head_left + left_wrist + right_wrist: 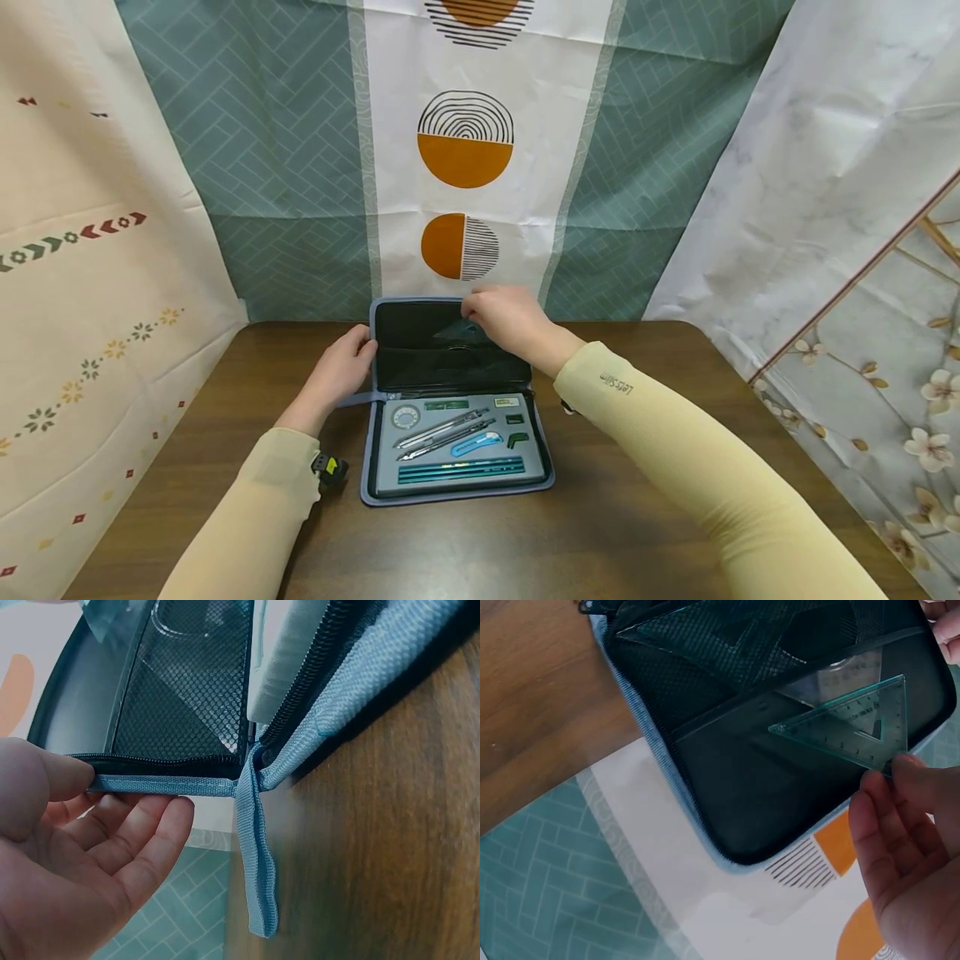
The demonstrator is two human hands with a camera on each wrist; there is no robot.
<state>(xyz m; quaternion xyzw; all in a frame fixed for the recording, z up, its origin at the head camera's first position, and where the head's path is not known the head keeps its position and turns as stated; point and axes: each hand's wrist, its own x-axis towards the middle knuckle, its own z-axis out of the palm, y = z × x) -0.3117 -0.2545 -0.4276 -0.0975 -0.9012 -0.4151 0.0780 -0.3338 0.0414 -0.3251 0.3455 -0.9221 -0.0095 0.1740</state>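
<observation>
A blue zippered stationery case [550, 479] lies unfolded on the table, its lid raised. My left hand [347, 367] grips the lid's left edge, thumb inside and fingers behind, as the left wrist view [97, 847] shows. Between thumb and fingers my right hand [510, 321] pinches a corner of a clear green set square [855, 724] in front of the lid. Behind it, a mesh pocket [705, 671] holds other clear drawing tools. The grey tray [465, 433] of the case bears compasses [442, 433], a blue cutter [476, 443] and several pencils [461, 471].
A fabric pull loop [257, 870] hangs at the case's hinge side. The brown table [465, 550] runs up to a patterned curtain [292, 167] at the back, with more cloth hanging on both sides.
</observation>
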